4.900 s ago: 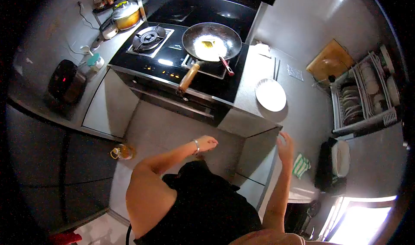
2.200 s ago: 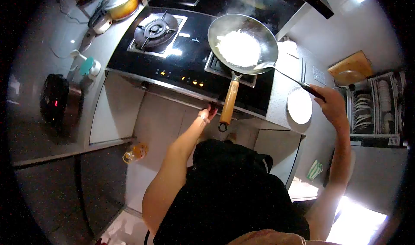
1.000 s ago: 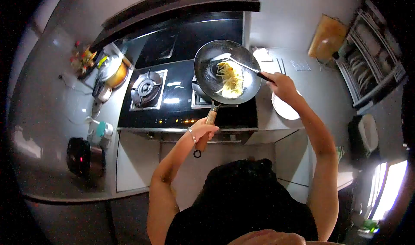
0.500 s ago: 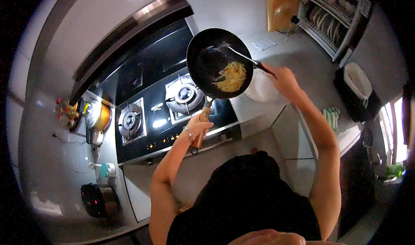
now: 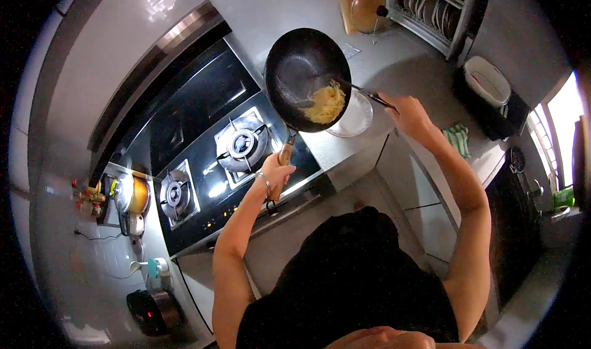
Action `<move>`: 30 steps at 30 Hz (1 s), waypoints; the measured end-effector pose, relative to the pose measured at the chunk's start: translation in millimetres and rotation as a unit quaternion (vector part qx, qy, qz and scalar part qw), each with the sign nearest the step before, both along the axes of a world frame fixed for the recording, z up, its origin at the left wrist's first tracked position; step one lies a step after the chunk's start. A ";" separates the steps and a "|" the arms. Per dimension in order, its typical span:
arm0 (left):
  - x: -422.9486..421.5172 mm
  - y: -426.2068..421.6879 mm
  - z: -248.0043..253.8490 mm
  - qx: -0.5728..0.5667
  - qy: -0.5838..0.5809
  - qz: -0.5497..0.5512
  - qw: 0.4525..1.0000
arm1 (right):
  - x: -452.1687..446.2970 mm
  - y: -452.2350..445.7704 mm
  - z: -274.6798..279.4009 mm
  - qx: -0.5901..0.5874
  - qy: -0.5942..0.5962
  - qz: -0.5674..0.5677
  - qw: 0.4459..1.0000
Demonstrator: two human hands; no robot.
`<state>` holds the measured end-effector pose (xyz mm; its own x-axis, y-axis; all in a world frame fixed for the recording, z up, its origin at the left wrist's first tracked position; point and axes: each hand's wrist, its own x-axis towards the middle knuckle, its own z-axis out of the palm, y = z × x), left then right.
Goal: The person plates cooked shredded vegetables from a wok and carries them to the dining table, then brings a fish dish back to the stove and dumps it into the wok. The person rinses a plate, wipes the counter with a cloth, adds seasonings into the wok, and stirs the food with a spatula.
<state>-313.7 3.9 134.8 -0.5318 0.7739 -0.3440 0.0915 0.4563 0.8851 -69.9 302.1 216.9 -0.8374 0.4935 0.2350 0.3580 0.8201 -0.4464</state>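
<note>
My left hand (image 5: pixel 278 169) is closed around the wooden handle of a dark wok (image 5: pixel 298 72). The wok is tilted and held up off the stove, its right edge over a white plate (image 5: pixel 357 118). Pale yellow shreds of food (image 5: pixel 326 104), perhaps potato, lie in a heap at the wok's lower right side. In my right hand (image 5: pixel 407 116) is the dark handle of a spatula (image 5: pixel 368 94), which reaches over the wok's rim. Its head is at the food, hard to make out and partly hidden there.
Left of the wok is a black gas stove (image 5: pixel 209 164) with two burners. A pot (image 5: pixel 136 195) and a dark appliance (image 5: pixel 154 312) stand on the left counter. At the upper right are a dish rack (image 5: pixel 431 16), a white bin (image 5: pixel 486 81) and a striped cloth (image 5: pixel 456 139).
The spatula's head has come down from the wok's upper part to the food heap. The wok has shifted a little, and the whole view has turned. Both hands keep their holds.
</note>
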 end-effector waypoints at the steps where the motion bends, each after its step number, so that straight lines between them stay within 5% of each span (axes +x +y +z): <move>1: 0.4 2.4 3.7 -0.009 0.016 -0.013 1.000 | -3.8 4.6 -4.5 0.009 -0.008 -0.011 1.000; 9: -5.5 15.9 -18.6 -0.023 0.154 -0.021 0.988 | 17.8 0.4 -36.0 -0.040 0.004 0.000 0.999; 15: -20.4 26.5 -58.3 -0.040 0.369 -0.026 0.928 | 32.8 -13.0 -38.8 -0.023 -0.057 -0.017 0.998; 23: -15.1 32.5 -51.6 -0.071 0.361 -0.019 0.930 | 22.3 15.6 7.6 0.173 -0.063 -0.044 0.982; 30: -2.9 34.7 -60.6 -0.066 0.354 0.000 0.933 | 0.6 4.4 11.3 0.101 -0.183 -0.040 0.977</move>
